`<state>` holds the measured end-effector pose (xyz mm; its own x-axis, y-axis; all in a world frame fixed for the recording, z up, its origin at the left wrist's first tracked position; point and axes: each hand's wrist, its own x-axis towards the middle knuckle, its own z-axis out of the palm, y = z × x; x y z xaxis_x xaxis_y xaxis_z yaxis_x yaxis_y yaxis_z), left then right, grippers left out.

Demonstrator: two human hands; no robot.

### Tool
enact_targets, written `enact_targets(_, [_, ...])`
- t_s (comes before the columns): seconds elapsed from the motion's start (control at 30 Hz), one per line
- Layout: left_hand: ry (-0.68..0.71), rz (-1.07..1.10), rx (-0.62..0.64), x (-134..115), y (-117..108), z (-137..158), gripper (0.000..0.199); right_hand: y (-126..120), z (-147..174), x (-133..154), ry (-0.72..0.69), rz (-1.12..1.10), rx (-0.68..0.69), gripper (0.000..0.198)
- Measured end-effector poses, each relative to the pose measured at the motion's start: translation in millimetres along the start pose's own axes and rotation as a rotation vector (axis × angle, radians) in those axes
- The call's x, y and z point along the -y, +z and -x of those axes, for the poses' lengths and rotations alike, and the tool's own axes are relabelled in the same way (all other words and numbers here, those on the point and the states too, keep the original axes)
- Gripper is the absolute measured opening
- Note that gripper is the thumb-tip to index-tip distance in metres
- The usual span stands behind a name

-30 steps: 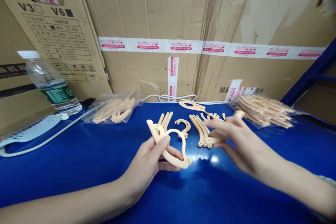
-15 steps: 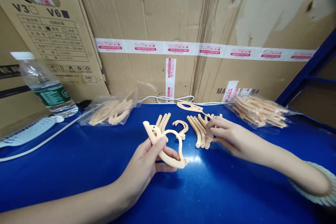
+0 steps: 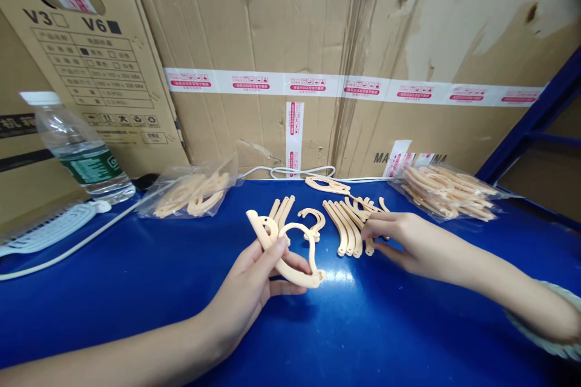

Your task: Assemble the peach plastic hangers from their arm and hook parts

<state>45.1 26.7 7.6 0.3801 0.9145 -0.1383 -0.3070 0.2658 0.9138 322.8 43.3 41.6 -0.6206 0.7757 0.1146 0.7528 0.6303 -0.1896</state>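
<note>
Held up over the table, a cream folding-hanger piece (image 3: 297, 276) with a curved hook shape joined to an arm sits between the thumb and fingers of my left hand (image 3: 261, 278). My right hand (image 3: 394, 239) is closed on the near part of a curved hanger arm (image 3: 369, 249), its fingertips partly hiding it. Beside that lies a row of similar hanger arms (image 3: 344, 230). Between my hands rests a hanger hook (image 3: 315, 224), and behind the held piece are a few more hanger arms (image 3: 282, 211).
On the blue table (image 3: 290, 338), a bag of hanger parts (image 3: 190, 193) lies left and a fuller bag (image 3: 447, 190) right. A folded hanger (image 3: 327, 184) and white cable (image 3: 295, 170) lie by the cardboard (image 3: 254, 127). Far left are a water bottle (image 3: 86, 157) and hairbrush (image 3: 59, 227).
My right hand has shifted slightly right, and a gap now shows between the hanger arm at its fingers and the row. My left hand keeps its hold almost unmoved.
</note>
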Motion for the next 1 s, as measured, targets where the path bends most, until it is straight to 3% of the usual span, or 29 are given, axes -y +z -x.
enact_targets(0.57, [0.018,-0.072,0.076,1.1,-4.3,0.9,0.018,-3.9,2.4,15.0,-0.039,0.006,0.013,0.023])
enact_targets(0.67, [0.088,-0.188,0.103,-2.0,-4.3,1.0,0.022,-2.1,4.2,27.9,-0.096,0.084,-0.143,0.023])
enact_targets(0.77, [0.188,-0.382,0.160,-8.0,-3.4,1.9,0.021,2.9,6.4,48.8,-0.274,0.105,-0.261,0.034])
enact_targets(0.87, [0.246,-0.546,0.191,-13.1,-2.9,3.8,0.025,10.1,7.7,66.7,-0.389,0.159,-0.219,0.042])
enact_targets(1.0, [0.291,-0.663,0.178,-15.9,-3.6,5.3,0.027,16.8,8.7,74.0,-0.358,0.066,-0.192,0.043])
